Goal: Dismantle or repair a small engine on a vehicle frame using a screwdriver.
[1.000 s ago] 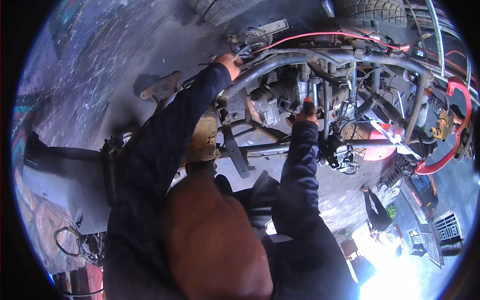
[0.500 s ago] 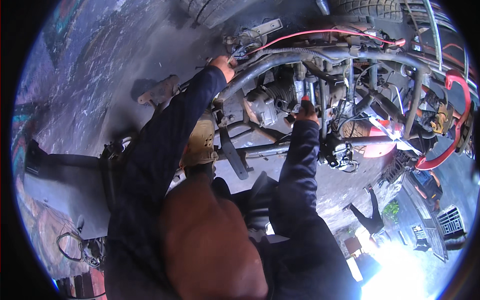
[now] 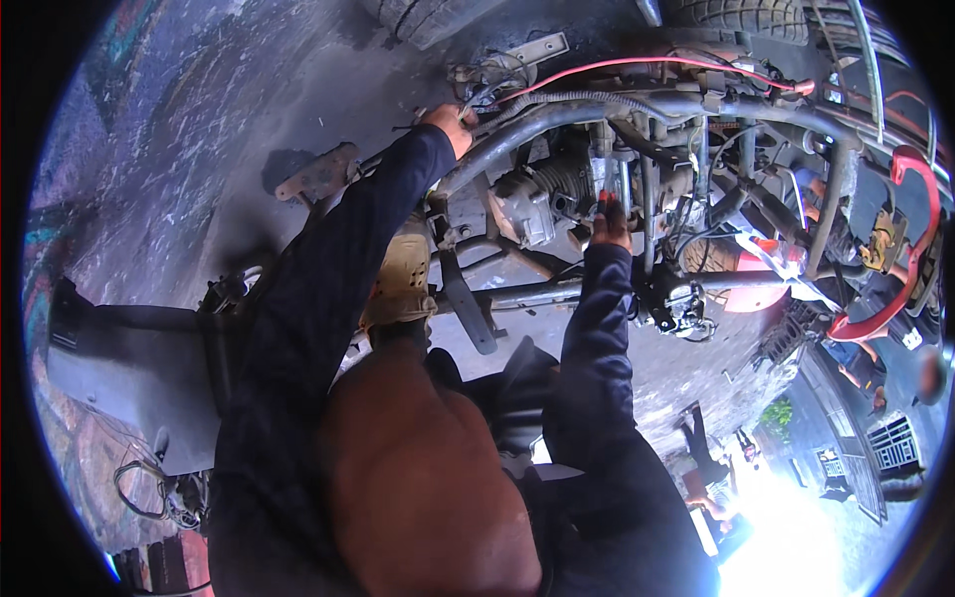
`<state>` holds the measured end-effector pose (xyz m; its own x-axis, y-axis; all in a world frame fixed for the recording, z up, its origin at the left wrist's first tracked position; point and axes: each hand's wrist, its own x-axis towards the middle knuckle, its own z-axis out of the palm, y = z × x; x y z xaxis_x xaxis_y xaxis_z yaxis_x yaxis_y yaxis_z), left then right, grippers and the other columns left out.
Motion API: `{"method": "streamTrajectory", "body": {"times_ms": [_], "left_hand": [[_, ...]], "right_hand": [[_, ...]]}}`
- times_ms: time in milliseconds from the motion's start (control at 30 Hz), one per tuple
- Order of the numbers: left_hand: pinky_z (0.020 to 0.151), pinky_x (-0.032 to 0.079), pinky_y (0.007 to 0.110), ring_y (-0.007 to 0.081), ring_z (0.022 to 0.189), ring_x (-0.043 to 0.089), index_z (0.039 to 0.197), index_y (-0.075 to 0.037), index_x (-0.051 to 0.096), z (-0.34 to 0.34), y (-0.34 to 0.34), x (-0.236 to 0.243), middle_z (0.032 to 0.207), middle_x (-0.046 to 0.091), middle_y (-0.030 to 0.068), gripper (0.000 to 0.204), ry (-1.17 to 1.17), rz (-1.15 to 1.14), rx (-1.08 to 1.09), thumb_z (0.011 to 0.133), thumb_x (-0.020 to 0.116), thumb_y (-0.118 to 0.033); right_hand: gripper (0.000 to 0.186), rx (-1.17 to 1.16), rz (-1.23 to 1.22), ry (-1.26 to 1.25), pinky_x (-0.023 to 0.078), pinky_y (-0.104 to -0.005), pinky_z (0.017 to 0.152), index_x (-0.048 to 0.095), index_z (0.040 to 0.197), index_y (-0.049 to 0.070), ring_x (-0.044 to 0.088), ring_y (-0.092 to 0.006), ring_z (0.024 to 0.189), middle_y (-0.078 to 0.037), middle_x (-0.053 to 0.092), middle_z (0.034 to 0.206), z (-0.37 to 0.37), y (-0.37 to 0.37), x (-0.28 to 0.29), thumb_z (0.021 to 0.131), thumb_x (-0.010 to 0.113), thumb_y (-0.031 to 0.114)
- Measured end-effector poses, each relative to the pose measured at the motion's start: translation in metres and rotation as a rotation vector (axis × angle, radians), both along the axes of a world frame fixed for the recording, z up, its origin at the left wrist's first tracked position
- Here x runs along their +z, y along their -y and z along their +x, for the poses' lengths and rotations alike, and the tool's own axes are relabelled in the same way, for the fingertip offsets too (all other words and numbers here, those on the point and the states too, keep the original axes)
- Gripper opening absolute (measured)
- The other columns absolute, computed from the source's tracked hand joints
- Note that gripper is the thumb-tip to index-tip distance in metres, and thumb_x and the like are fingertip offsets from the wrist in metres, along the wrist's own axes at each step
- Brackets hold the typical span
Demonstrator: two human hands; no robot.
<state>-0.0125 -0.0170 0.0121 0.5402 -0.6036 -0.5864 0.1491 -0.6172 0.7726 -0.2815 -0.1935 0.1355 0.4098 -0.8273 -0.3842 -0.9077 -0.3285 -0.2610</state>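
Engine [image 3: 527,211] inside metal frame [image 3: 509,137] (right fingers [image 3: 616,217] near).

What the left hand [image 3: 450,129] touches (near the frame tube [image 3: 533,123]) is indistinct.

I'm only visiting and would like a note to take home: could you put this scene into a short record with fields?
Left hand: at the wires beside the frame; grip unclear
Right hand: beside the engine, at a small red thing; grip unclear
Sleeves: dark, both arms
Above the frame: red cable, tyre
Far right: curved red bar
Lower right: strong glare, people beside it
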Motion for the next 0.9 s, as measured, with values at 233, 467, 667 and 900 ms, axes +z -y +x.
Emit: {"method": "streamTrajectory", "body": {"times_ms": [233,467,667,900], "left_hand": [[0.057,0.047,0.028,0.0142,0.061,0.057,0.090,-0.004,0.062,0.001,-0.003,0.003,0.070,0.060,0.0060,0.022,0.015,-0.036,-0.021,0.074,0.051,0.008],[0.060,0.046,0.028,0.0154,0.063,0.057,0.089,-0.003,0.062,0.000,-0.001,0.007,0.070,0.061,0.0073,0.025,0.056,0.014,-0.030,0.073,0.047,0.008],[0.063,0.046,0.029,0.0190,0.065,0.059,0.089,-0.004,0.063,0.007,-0.002,0.026,0.071,0.062,0.0095,0.023,0.109,0.072,-0.080,0.072,0.049,0.004],[0.063,0.046,0.030,0.0196,0.067,0.060,0.089,-0.005,0.064,0.006,0.001,0.028,0.073,0.064,0.0097,0.024,0.105,0.081,-0.079,0.071,0.051,0.002]], "right_hand": [[0.039,-0.243,0.019,0.131,0.051,-0.0380,0.077,0.047,0.129,0.020,0.064,-0.0334,0.087,-0.019,0.064,0.099,0.042,-0.020,0.048,0.090,0.048,0.020],[0.037,-0.174,-0.193,0.055,0.051,-0.0429,0.073,0.050,0.126,0.024,0.063,-0.0372,0.082,-0.023,0.063,0.093,0.023,-0.016,0.022,0.088,0.050,0.022],[0.036,-0.193,0.003,-0.165,0.048,-0.0416,0.082,0.049,0.126,0.023,0.061,-0.0346,0.096,-0.015,0.064,0.104,0.035,-0.013,0.046,0.090,0.045,0.026],[0.038,-0.003,-0.030,-0.202,0.050,-0.0438,0.076,0.049,0.127,0.026,0.063,-0.0368,0.085,-0.018,0.065,0.093,0.019,-0.018,0.017,0.090,0.047,0.029]]}}
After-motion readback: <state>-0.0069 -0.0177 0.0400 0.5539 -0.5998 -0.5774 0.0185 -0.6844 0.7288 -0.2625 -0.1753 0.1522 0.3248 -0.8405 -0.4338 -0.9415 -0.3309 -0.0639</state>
